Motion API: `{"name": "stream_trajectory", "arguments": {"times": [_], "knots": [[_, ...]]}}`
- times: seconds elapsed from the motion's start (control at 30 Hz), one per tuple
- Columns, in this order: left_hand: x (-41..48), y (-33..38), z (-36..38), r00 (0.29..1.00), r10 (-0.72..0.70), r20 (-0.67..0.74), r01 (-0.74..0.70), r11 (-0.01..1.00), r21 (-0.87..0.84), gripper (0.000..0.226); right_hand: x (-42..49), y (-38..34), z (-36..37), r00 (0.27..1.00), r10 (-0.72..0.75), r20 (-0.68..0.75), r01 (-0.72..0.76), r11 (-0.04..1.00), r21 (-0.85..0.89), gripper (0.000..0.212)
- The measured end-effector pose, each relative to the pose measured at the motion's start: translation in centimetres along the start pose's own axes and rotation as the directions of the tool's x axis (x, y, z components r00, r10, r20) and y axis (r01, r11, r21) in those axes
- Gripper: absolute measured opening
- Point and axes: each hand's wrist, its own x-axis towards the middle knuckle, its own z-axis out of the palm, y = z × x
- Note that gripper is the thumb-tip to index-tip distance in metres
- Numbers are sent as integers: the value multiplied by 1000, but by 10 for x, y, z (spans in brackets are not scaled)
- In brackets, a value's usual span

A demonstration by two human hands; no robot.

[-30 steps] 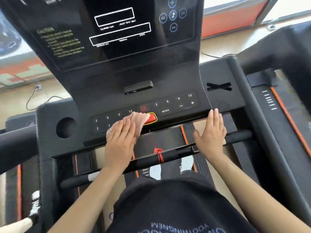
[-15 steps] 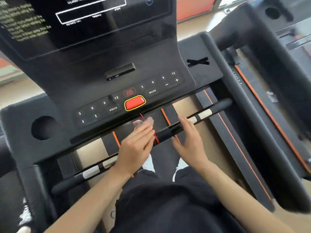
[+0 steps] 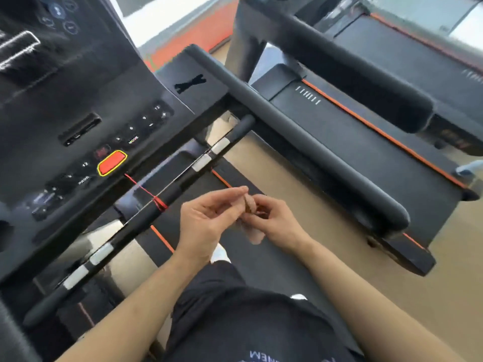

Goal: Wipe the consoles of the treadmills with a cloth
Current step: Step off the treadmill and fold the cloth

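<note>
Cloth (image 3: 250, 205) bunched between left hand (image 3: 206, 223) and right hand (image 3: 277, 220), fingers pinched on it, off and below the console (image 3: 86, 118), short of the red stop button (image 3: 111, 162). Probably between consoles; neighbouring treadmill (image 3: 366, 142) seemingly not yet wiped.

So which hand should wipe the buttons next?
Probably the left hand: it sits nearer the black button console. Both hands pinch the small pinkish cloth; the right hand is farther away.
</note>
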Motion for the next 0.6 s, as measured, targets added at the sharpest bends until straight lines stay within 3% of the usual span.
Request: {"name": "stream_trajectory", "arguments": {"times": [0.17, 0.27, 0.6], "knots": [[-29, -31, 77, 993, -51, 102, 36, 990, 140, 37, -101, 30, -75, 977, 27, -210, -23, 999, 24, 11], [-50, -55, 124, 966, -116, 232, 58, 969, 241, 41, -160, 50, -114, 947, 29, -321, -11, 998, 56, 8], [-123, -118, 267, 773, -293, 563, -66, 845, 531, 26, -325, 109, -194, 794, 134, -592, -33, 983, 179, 10]]}}
